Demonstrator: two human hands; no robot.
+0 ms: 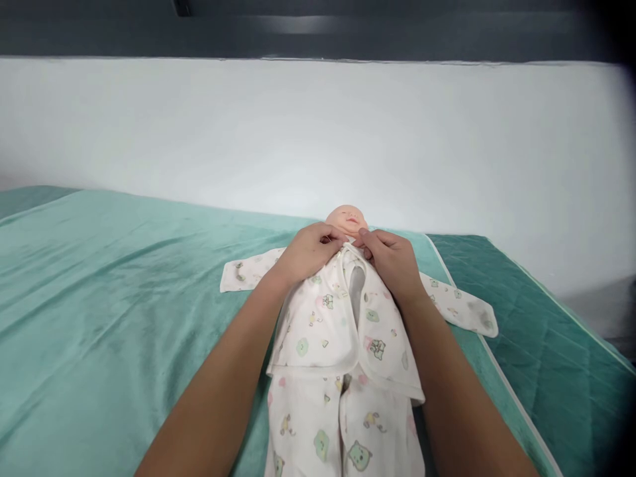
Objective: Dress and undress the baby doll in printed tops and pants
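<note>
A baby doll (348, 217) lies on its back with its head toward the wall. It wears a white baby jacket (318, 324) printed with small animals, and matching trousers (322, 424). The jacket's front edges meet at the neck and part lower down. My left hand (315, 248) pinches the collar on the left side just under the doll's chin. Opposite it, my right hand (390, 255) pinches the collar on the right. Both sets of fingertips nearly touch, and they partly hide the fastening there. The jacket's sleeves stretch out to either side.
A light green sheet (124, 298) with soft wrinkles lies under the doll. To the right, a darker green quilted mattress cover (546, 344) shows past a pale piping edge. Behind the bed stands a white wall (199, 132) with a dark band (348, 33) above it.
</note>
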